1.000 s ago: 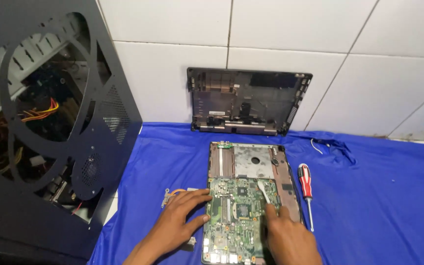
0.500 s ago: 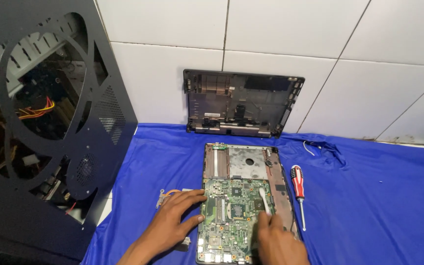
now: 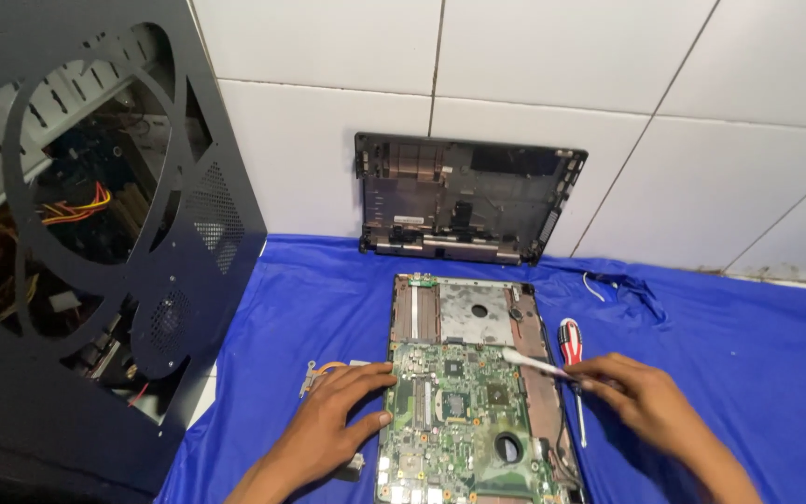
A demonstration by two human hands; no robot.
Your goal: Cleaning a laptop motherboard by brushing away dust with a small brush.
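Blue cloth [image 3: 720, 373] covers the work surface from edge to edge, creased near the wall; behind it rise large white wall tiles [image 3: 608, 75] with grey joints; at the left stands a black computer case [image 3: 95, 280], its side panel cut with round fan openings through which coloured wires show. Leaning upright against the tiles is a dark laptop bottom shell [image 3: 468, 201], its inner side facing out. Flat on the cloth in front of it lies the opened laptop chassis [image 3: 464, 313], bare grey metal at the far end, with a green motherboard [image 3: 450, 420] filling the near end, studded with chips, slots and a round cut-out. The left hand [image 3: 328, 434] rests spread and flat, fingers touching the board's left edge, holding nothing; just beyond its fingertips a small metal hinge bracket [image 3: 312, 375] lies on the cloth. The right hand [image 3: 650, 406] sits just right of the chassis, its fingers pinched narrow on a thin white tool [image 3: 532, 362] whose tip reaches over the board's far right corner; what kind of tool it is cannot be told. A red-handled screwdriver [image 3: 570, 343] lies on the cloth beside the chassis, partly under that hand; a white cable [image 3: 594, 285] lies near the wall.
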